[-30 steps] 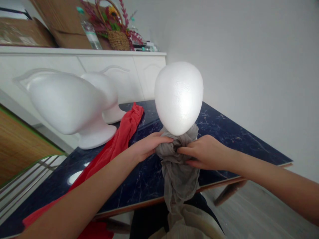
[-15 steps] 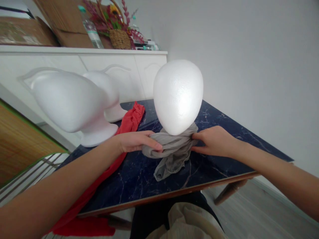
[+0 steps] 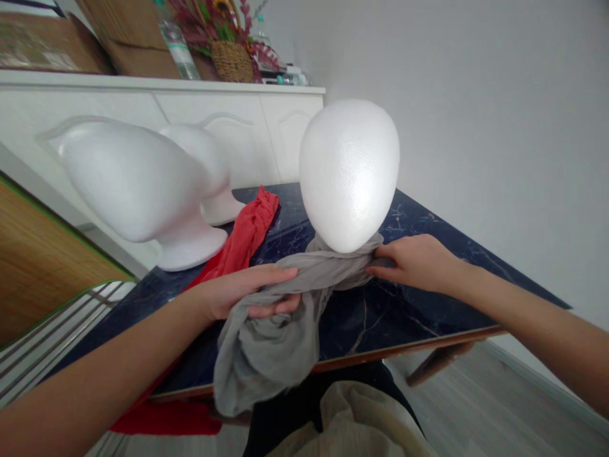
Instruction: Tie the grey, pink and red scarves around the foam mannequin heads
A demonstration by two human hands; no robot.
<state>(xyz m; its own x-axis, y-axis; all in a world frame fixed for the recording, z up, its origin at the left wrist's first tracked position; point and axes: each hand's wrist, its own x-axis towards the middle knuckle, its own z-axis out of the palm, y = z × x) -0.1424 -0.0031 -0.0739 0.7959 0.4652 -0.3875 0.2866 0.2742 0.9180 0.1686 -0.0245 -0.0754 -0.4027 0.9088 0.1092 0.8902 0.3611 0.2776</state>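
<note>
A white foam mannequin head (image 3: 349, 174) stands on the table, with a thin grey cloth (image 3: 259, 346) wound around its neck. My left hand (image 3: 250, 293) grips one long stretch of that cloth, and the loose end hangs past the table's near edge. My right hand (image 3: 413, 263) holds the other side of the cloth, close to the neck. The back of the neck is hidden by the head and cloth.
Two more foam heads (image 3: 133, 181) (image 3: 202, 155) stand to the left, beside a red cloth (image 3: 245, 238) on the dark marble table (image 3: 371, 324). Behind are white cabinets (image 3: 290, 124), topped by a woven flower basket (image 3: 231, 61) and a plastic bottle (image 3: 175, 41).
My left hand has moved left and toward me, drawing the grey cloth out from the neck. The cloth now stretches across the table and hangs over its near edge.
</note>
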